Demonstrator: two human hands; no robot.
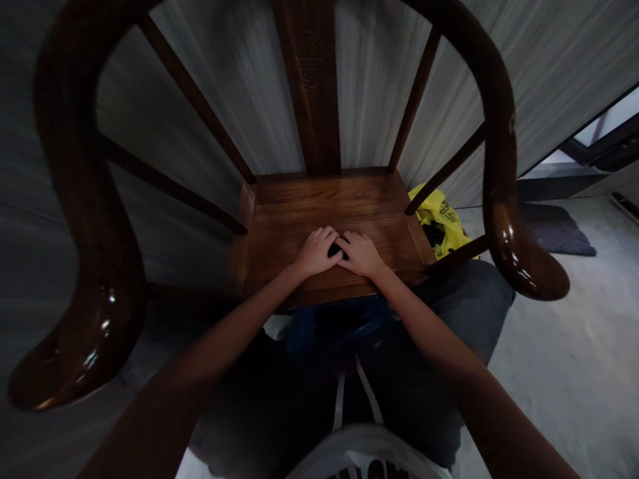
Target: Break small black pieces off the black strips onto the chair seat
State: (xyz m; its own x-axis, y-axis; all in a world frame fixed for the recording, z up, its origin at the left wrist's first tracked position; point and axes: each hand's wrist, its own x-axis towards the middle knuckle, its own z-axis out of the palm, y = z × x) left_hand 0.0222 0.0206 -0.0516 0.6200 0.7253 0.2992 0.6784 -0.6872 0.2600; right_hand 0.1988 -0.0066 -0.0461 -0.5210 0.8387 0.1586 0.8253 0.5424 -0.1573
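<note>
My left hand (318, 251) and my right hand (360, 254) rest together on the wooden seat (319, 203) of a chair, near its front edge. Between them sits a small black object (333, 249), mostly covered, so its kind does not show. The fingers of both hands curl around it, and the thumbs nearly meet on the near side.
Curved, glossy armrests (502, 166) rise on both sides of the seat, joined by slanted rods. A carved back slat (312, 86) stands before a grey wall. On the right are a yellow bag (442, 216) and a dark mat (556, 229) on the floor.
</note>
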